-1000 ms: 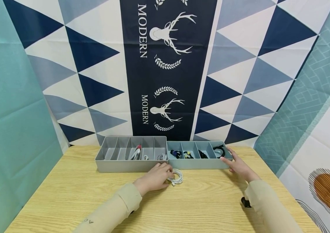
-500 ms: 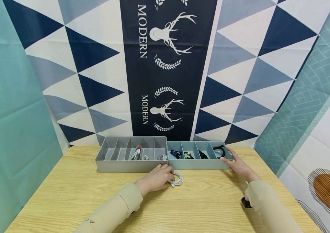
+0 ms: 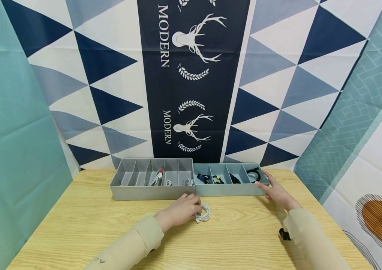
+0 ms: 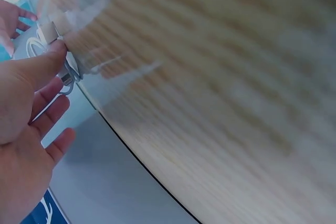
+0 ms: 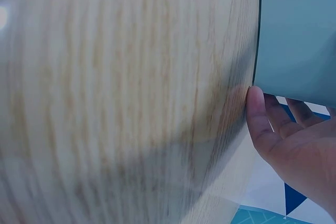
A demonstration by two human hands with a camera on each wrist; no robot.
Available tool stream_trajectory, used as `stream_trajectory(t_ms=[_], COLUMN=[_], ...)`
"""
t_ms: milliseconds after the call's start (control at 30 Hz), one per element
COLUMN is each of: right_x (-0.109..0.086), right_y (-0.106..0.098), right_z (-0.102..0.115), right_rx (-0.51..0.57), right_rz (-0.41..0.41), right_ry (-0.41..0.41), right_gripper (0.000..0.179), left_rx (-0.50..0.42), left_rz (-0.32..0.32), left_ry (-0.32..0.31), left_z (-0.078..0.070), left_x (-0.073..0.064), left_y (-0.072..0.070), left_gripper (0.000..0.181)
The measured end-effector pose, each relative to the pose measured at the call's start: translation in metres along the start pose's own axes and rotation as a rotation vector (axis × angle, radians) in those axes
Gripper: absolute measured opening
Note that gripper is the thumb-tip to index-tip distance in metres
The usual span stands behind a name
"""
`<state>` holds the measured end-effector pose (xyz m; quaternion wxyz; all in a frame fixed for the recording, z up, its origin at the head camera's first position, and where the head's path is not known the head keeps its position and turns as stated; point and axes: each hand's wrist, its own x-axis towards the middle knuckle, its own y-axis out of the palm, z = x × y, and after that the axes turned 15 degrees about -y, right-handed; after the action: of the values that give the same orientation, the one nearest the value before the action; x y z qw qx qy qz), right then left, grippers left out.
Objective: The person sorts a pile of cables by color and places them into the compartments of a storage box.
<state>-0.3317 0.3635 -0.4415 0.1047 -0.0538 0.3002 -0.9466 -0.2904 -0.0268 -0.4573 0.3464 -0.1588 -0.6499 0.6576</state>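
A coiled white charging cable (image 3: pixel 205 214) is pinched between the thumb and fingers of my left hand (image 3: pixel 180 210), in front of the boxes. In the left wrist view, the cable's plug (image 4: pixel 66 78) shows by the thumb, while the other fingers of that hand (image 4: pixel 23 95) spread loosely. My right hand (image 3: pixel 276 192) touches the right end of the blue divided box (image 3: pixel 232 190), its fingers extended. The right wrist view shows that hand (image 5: pixel 299 142) against the box's end. The grey divided box (image 3: pixel 150 193) stands to the left, end to end with the blue one.
In the blue box lie dark cables, including a black coil (image 3: pixel 255 174). The grey box holds white cables, one bundle (image 3: pixel 157 177) with a red part. Both boxes stand at the back of the wooden table (image 3: pixel 231 236), before a patterned cloth (image 3: pixel 191 86).
My left hand has drawn the white cable slightly toward the table's front, away from the boxes. The right hand stays at the blue box's end.
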Motion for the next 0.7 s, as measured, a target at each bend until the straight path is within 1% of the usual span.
stream_trajectory(t_ms=[100,200,400,500,700], right_x=[0.0004,0.0003,-0.0006,-0.0008,-0.0006], right_y=[-0.0003,-0.0005,-0.0007,-0.0006,-0.0002], right_z=[0.0008,0.0016,0.0027,0.0039,0.0049], right_rx=[-0.001,-0.006,-0.009,-0.011,-0.003], right_rz=[0.001,0.004,0.004,0.008,0.012], right_ry=[0.003,0.009,0.005,0.003,0.001], right_gripper=[0.093,0.093,0.094,0.094,0.094], left_rx=[0.015,0.024,0.021,0.016,-0.031], left_rz=[0.005,-0.007,-0.056,-0.083,-0.145], left_ry=[-0.004,0.005,0.025,0.027,0.031], left_z=[-0.0008,-0.0009,-0.0011,-0.0008,0.0008], left_x=[-0.0026,-0.0044,-0.0068,-0.0076,-0.0105], left_y=[-0.0017,-0.0025,-0.0042,-0.0047,-0.0062], left_gripper=[0.016,0.015,0.012,0.014,0.017])
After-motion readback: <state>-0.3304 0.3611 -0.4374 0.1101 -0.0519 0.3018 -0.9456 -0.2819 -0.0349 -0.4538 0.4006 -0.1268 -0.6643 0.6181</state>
